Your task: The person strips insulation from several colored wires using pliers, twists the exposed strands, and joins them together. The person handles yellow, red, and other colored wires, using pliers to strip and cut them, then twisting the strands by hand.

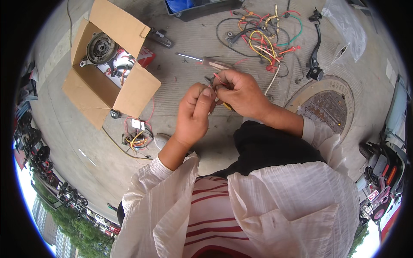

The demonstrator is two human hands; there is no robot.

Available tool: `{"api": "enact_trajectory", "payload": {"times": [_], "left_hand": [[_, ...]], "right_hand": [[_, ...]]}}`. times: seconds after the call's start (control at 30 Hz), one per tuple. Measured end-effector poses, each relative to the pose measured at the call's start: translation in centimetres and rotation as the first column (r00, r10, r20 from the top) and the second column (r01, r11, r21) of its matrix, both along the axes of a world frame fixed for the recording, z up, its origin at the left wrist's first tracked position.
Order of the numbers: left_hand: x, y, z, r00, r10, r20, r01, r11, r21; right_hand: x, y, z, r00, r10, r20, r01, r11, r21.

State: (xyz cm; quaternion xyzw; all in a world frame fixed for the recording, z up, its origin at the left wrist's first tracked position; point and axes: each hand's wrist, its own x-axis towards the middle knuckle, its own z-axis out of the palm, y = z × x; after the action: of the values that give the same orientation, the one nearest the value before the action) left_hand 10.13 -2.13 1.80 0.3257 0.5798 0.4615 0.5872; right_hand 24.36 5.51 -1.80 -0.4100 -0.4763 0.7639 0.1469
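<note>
Both hands meet in front of me, fingertips touching. My left hand (pixel 194 116) is closed in a pinch, thumb pressed on the forefinger, gripping a thin wire. My right hand (pixel 244 95) is also closed on the wire (pixel 217 78), whose reddish end pokes out above the fingers. Most of the wire is hidden by the fingers. A yellow bit (pixel 227 106) shows beneath the right hand; I cannot make out what it belongs to. Just beyond the hands a screwdriver (pixel 189 57) lies on the ground, its shaft pointing left.
An open cardboard box (pixel 97 81) with a wheel hub (pixel 102 48) stands at left. Nearer lies a small wiring bundle (pixel 137 139). Tangled wires (pixel 266 41), a black brake lever (pixel 316 47) and a plastic bag (pixel 346 28) lie right, beyond a manhole cover (pixel 325 109). A dark crate (pixel 202 10) is at the back.
</note>
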Motion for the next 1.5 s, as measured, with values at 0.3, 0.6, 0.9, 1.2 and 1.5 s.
{"api": "enact_trajectory", "payload": {"times": [0.3, 0.6, 0.9, 1.2, 1.5], "left_hand": [[-0.4, -0.4, 1.3, 0.921, 0.125, 0.369, -0.11, 0.992, -0.062], [-3.2, 1.2, -0.8, 0.668, 0.391, 0.633, -0.116, 0.895, -0.43], [-2.1, 1.3, -0.9, 0.659, 0.401, 0.636, -0.151, 0.899, -0.41], [-2.4, 1.7, -1.2, 0.644, 0.498, 0.581, -0.129, 0.819, -0.559], [-1.8, 3.8, -0.2, 0.814, 0.539, 0.216, -0.37, 0.768, -0.522]], "right_hand": [[4.5, 3.9, -2.5, 0.963, -0.265, 0.055, 0.271, 0.939, -0.214], [1.4, 1.8, 1.5, 0.949, 0.297, 0.102, -0.312, 0.848, 0.429], [0.5, 1.1, 0.6, 0.925, 0.266, 0.27, -0.377, 0.571, 0.729], [0.5, 1.0, -0.1, 0.925, 0.268, 0.271, -0.352, 0.324, 0.878], [-0.3, 1.8, 1.2, 0.892, 0.419, 0.168, -0.376, 0.483, 0.791]]}}
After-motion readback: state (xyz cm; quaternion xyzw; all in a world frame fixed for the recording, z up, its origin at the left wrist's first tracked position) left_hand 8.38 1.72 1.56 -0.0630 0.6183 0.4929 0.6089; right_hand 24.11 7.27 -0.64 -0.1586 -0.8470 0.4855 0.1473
